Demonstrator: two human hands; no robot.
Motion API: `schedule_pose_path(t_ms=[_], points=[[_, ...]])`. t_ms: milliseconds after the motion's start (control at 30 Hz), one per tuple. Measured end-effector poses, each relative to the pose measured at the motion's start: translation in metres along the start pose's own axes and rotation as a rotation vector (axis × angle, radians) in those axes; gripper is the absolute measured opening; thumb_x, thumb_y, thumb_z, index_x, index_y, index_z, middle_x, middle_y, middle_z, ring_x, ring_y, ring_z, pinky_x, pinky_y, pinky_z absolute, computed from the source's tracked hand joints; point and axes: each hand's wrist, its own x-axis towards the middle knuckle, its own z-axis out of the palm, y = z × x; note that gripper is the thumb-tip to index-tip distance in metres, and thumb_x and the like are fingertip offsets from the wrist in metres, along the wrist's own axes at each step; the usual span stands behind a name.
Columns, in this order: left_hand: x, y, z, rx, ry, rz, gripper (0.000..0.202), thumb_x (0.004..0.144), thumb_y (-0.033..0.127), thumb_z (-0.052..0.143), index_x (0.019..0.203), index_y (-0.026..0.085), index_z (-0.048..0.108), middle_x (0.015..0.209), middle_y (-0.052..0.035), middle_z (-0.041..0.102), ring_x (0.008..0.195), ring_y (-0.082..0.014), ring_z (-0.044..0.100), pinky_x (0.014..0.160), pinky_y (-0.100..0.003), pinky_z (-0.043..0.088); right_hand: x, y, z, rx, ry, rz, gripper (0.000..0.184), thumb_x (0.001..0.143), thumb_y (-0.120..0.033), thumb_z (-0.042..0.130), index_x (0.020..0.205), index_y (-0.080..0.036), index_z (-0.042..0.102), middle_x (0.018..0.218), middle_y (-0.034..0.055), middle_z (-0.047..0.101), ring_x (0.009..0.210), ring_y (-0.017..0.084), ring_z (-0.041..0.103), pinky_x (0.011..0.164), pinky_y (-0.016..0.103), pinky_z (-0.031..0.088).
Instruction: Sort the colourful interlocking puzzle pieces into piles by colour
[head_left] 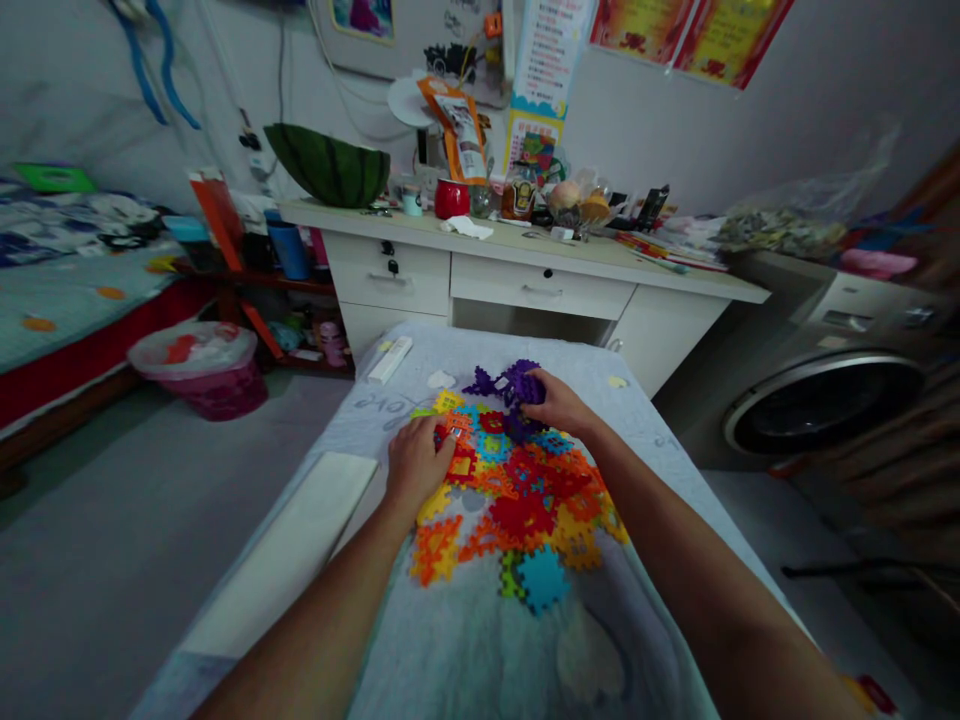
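Observation:
Notched plastic interlocking pieces (525,505) in red, orange, yellow, blue and green lie in a loose pile on the cloth-covered table (465,650). At the pile's left edge, my left hand (416,460) rests with its fingers curled and thumb bent around a red-orange piece (442,435); the fingertips are partly hidden. My right hand (559,400) grips a clump of purple interlocking pieces (517,385) at the far side of the pile, its thumb and index finger on them. A blue piece (544,580) and a green one sit nearest to me.
A white slab (300,540) lies along the table's left side, and a small white box (391,360) stands farther back. Beyond is a white desk (525,285) with a watermelon half (330,165) and jars. A washing machine (810,370) is at right, a pink bin (202,380) at left.

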Motion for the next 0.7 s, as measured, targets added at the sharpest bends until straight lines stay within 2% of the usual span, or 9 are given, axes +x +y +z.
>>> schedule_pose_path(t_ms=[67,133,200,267,333,400,500,600,700], points=[[0.000,0.000,0.000,-0.012,0.001,0.001,0.023,0.089,0.032,0.051,0.105,0.021,0.062,0.109,-0.0068,0.067,0.103,-0.0243,0.060,0.092,-0.038,0.043,-0.014,-0.016,0.003,0.107,-0.163,-0.084,0.063,0.068,-0.033,0.075,0.125,-0.019,0.053,0.105,0.0033,0.063,0.091,0.018,0.058,0.083,0.033,0.049],[0.001,0.001,-0.001,-0.027,0.002,0.004,0.024,0.092,0.035,0.047,0.105,0.021,0.063,0.109,-0.0069,0.068,0.103,-0.0239,0.060,0.092,-0.037,0.043,-0.021,-0.028,0.003,0.208,-0.402,-0.161,0.069,0.066,-0.039,0.080,0.127,-0.020,0.053,0.112,0.0047,0.063,0.099,0.019,0.059,0.088,0.034,0.048],[0.001,0.001,-0.002,-0.037,0.003,0.003,0.027,0.094,0.038,0.043,0.103,0.022,0.063,0.107,-0.0066,0.068,0.102,-0.0239,0.060,0.092,-0.037,0.043,-0.017,-0.032,0.002,0.272,-0.557,-0.181,0.066,0.067,-0.045,0.080,0.124,-0.020,0.057,0.113,0.0053,0.065,0.103,0.019,0.059,0.090,0.034,0.048],[0.001,0.002,-0.003,-0.041,0.002,0.001,0.029,0.096,0.040,0.041,0.101,0.023,0.063,0.105,-0.0060,0.069,0.101,-0.0239,0.060,0.092,-0.037,0.043,-0.003,-0.027,-0.001,0.273,-0.481,-0.127,0.052,0.073,-0.050,0.073,0.113,-0.019,0.062,0.107,0.0052,0.067,0.100,0.019,0.061,0.088,0.033,0.049],[0.001,0.002,-0.004,-0.043,-0.002,-0.003,0.030,0.095,0.042,0.041,0.098,0.023,0.063,0.104,-0.0056,0.069,0.101,-0.0240,0.061,0.091,-0.038,0.043,0.020,-0.015,-0.003,0.169,-0.243,-0.013,0.041,0.079,-0.051,0.066,0.103,-0.018,0.066,0.100,0.0052,0.069,0.095,0.019,0.063,0.085,0.032,0.049],[0.000,0.003,-0.005,-0.047,-0.007,-0.005,0.030,0.095,0.044,0.042,0.097,0.023,0.064,0.104,-0.0052,0.069,0.100,-0.0241,0.061,0.090,-0.038,0.043,0.044,0.001,-0.004,-0.039,-0.016,0.151,0.039,0.080,-0.049,0.064,0.102,-0.018,0.066,0.103,0.0068,0.069,0.097,0.022,0.063,0.086,0.034,0.049],[0.000,0.005,-0.006,-0.056,-0.007,-0.014,0.030,0.095,0.045,0.043,0.097,0.024,0.064,0.105,-0.0049,0.069,0.102,-0.0235,0.061,0.090,-0.036,0.043,0.073,0.023,0.000,-0.292,0.174,0.394,0.067,0.074,-0.056,0.070,0.130,-0.022,0.055,0.132,0.0133,0.056,0.119,0.029,0.055,0.097,0.041,0.045],[0.001,0.005,-0.007,-0.063,-0.012,-0.015,0.030,0.095,0.045,0.043,0.097,0.024,0.064,0.105,-0.0045,0.069,0.101,-0.0227,0.061,0.090,-0.035,0.043,0.089,0.034,0.011,-0.383,0.173,0.556,0.102,0.064,-0.070,0.071,0.149,-0.027,0.034,0.152,0.0194,0.032,0.137,0.040,0.038,0.105,0.053,0.037],[0.001,0.004,-0.006,-0.053,-0.011,-0.004,0.031,0.095,0.047,0.043,0.096,0.024,0.064,0.102,-0.0044,0.069,0.099,-0.0225,0.061,0.090,-0.035,0.043,0.100,0.028,0.028,-0.395,0.047,0.590,0.113,0.059,-0.080,0.067,0.152,-0.030,0.028,0.159,0.0198,0.018,0.142,0.045,0.025,0.107,0.061,0.030]])
